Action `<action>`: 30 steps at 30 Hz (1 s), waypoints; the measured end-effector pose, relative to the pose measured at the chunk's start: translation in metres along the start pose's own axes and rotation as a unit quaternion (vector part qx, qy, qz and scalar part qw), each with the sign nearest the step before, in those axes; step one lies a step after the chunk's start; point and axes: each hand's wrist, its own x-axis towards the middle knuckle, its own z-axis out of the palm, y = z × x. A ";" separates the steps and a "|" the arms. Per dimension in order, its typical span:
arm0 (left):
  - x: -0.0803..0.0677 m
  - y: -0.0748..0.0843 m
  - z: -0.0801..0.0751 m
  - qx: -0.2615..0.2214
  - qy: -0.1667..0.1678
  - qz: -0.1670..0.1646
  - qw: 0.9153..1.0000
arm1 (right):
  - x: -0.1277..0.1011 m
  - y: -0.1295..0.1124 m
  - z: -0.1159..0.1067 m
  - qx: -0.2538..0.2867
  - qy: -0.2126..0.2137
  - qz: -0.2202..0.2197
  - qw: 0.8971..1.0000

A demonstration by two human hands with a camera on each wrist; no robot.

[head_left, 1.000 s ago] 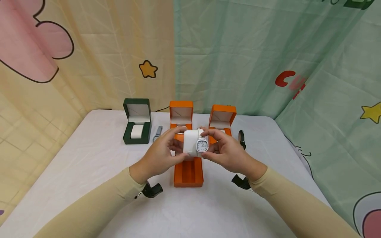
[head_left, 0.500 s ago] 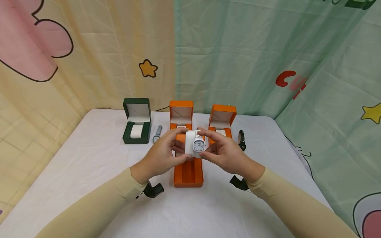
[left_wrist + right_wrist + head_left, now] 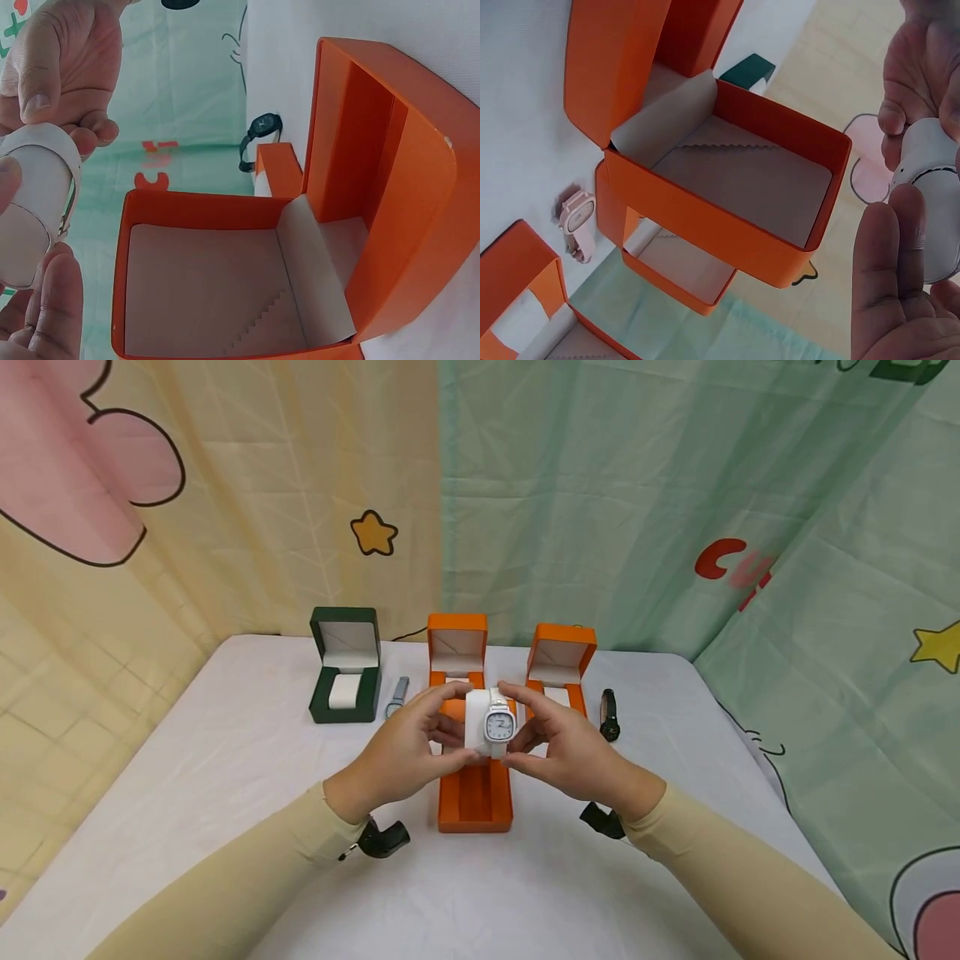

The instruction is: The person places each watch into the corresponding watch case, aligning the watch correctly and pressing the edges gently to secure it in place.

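Both hands hold a white watch pillow (image 3: 477,723) above the table, with a white square-faced watch (image 3: 499,725) wrapped round it, dial toward me. My left hand (image 3: 448,727) grips the pillow's left end between thumb and fingers. My right hand (image 3: 521,727) pinches the watch end from top and bottom. In the left wrist view the pillow (image 3: 34,202) sits between my left fingers (image 3: 56,300) and the right hand (image 3: 67,67). The right wrist view shows the right fingers (image 3: 892,277) on the pillow (image 3: 934,187). An open long orange box (image 3: 475,789) lies right below.
On the white table (image 3: 225,760) stand an open green box (image 3: 345,664) with a pillow and two open orange boxes (image 3: 457,647) (image 3: 561,656) at the back. A grey-blue watch (image 3: 396,697) and a black watch (image 3: 609,714) lie beside them. A pink watch (image 3: 576,221) lies on the cloth.
The watch has shifted left along the pillow, from its right end toward the middle. Both hands have eased slightly away from me; the right thumb now sits under the watch.
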 end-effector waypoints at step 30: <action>0.000 0.001 0.002 0.015 -0.024 -0.015 0.999 | 0.001 0.006 0.006 -0.048 0.017 -0.003 0.999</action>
